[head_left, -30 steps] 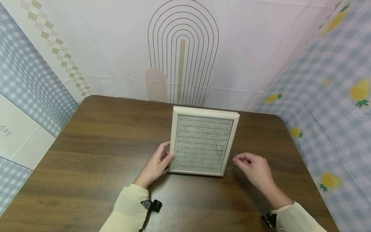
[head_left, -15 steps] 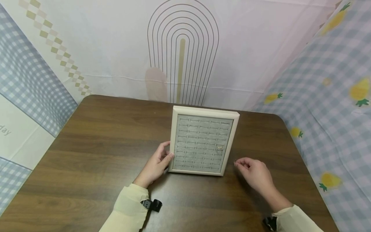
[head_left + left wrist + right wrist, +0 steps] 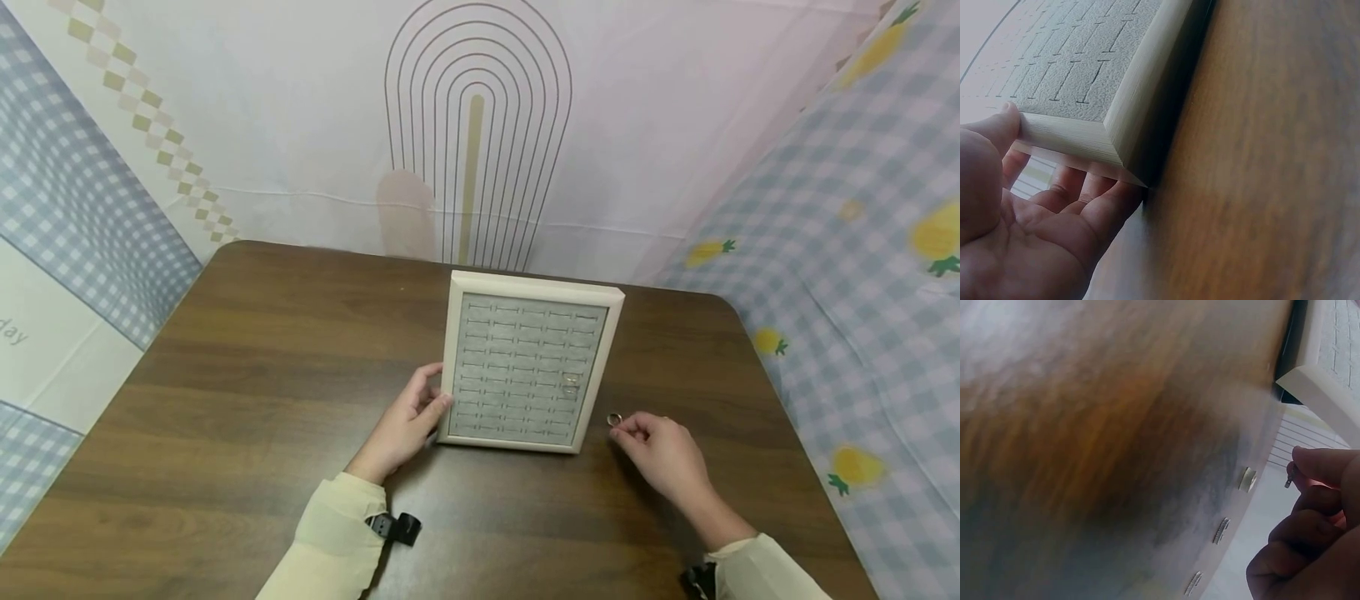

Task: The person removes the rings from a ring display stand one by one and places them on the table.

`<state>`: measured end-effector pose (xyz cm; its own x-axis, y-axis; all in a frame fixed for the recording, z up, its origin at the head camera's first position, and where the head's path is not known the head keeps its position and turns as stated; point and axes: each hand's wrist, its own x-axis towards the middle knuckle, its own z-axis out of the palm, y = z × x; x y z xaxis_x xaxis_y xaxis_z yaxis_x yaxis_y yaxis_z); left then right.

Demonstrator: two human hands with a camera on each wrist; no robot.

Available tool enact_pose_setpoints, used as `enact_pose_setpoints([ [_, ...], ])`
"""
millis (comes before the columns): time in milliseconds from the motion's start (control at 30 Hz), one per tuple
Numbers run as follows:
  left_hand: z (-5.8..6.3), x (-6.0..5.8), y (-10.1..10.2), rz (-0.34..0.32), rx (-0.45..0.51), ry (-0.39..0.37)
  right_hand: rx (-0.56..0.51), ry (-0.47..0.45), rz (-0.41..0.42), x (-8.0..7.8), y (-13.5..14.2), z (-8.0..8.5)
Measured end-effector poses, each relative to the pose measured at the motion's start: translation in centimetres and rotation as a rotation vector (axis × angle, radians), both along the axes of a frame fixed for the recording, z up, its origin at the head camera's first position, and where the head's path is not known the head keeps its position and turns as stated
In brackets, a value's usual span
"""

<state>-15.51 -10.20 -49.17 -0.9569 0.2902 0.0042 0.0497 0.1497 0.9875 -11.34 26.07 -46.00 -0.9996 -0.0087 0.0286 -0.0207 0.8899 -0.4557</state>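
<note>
My left hand (image 3: 405,429) grips the left edge of a ring display frame (image 3: 538,287), thumb at the front and fingers behind, as the left wrist view shows. The pale frame leans upright on the table, with rows of slits in its grey padded insert (image 3: 510,367). Two small shiny rings (image 3: 570,380) appear to sit near the insert's right edge. Right of the frame, my right hand (image 3: 663,454) pinches a small ring (image 3: 1290,479) between thumb and index finger, apart from the frame. The other fingers are curled.
In the right wrist view, three rings stand in a row on the table: a broad plain band (image 3: 1247,479) and two textured ones (image 3: 1221,531). The brown wooden table (image 3: 300,333) ends at a patterned cloth backdrop (image 3: 300,125).
My right hand has moved slightly down, and the ring at its fingertips now shows its round face. My left hand keeps its grip on the frame.
</note>
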Motion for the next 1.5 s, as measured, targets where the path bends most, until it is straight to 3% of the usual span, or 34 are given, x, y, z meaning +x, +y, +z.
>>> enact_pose_setpoints([
  [367,-0.1,0.0,0.0,0.000,0.002,0.006,0.020,-0.117,-0.005,-0.4,0.3,-0.7],
  [1167,0.0,0.1,0.0,-0.003,0.011,-0.001,0.099,-0.226,0.012,-0.5,0.3,-0.4],
  [1300,0.0,0.1,0.0,0.000,0.013,-0.001,0.077,-0.197,0.007,-0.4,0.1,-0.2],
  [1500,-0.1,0.1,0.0,0.003,0.011,0.003,-0.011,-0.028,0.002,-0.4,-0.7,0.9],
])
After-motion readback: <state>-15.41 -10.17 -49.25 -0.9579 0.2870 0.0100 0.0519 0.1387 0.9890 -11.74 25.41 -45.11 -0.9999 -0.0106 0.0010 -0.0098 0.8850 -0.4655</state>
